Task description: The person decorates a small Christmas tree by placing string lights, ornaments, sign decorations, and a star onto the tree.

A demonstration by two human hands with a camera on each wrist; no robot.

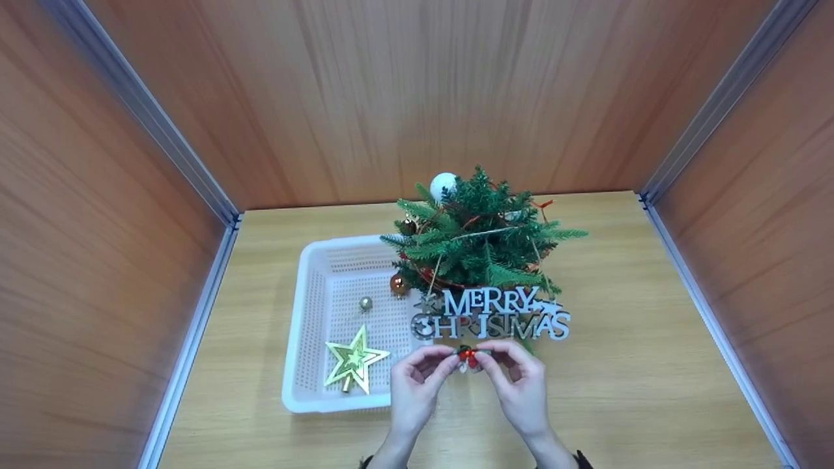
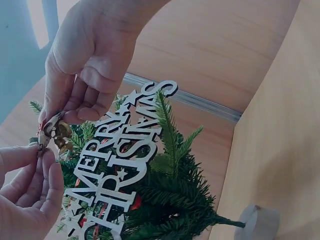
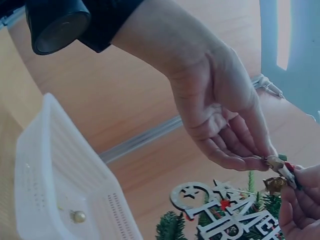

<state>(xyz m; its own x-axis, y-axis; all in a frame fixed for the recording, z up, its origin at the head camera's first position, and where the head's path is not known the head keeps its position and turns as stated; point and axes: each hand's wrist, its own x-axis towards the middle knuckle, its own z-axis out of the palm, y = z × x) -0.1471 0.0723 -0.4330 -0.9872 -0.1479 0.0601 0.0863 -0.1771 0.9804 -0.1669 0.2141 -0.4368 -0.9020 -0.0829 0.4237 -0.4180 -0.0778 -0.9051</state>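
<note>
Close in front of the sign, both hands hold a small red-and-green ornament (image 1: pixel 466 355) between them. My left hand (image 1: pixel 414 387) pinches its left side with thumb and fingertips, and my right hand (image 1: pixel 523 389) pinches its right side. Gold bells (image 2: pixel 62 135) dangle from it in the left wrist view. Just beyond the hands, a silver-white "Merry Christmas" sign (image 1: pixel 500 303) hangs by string on the front of a small green Christmas tree (image 1: pixel 482 244). Fingertips partly cover the ornament.
Left of the tree stands a white perforated basket (image 1: pixel 293 339), with a gold star topper (image 1: pixel 355 358) and a small gold ball (image 1: pixel 366 303) inside. A copper ball (image 1: pixel 399 284) overlaps the basket from the tree. The tree's round base (image 2: pixel 261 223) shows. Wooden panels (image 1: pixel 417 104) surround the table.
</note>
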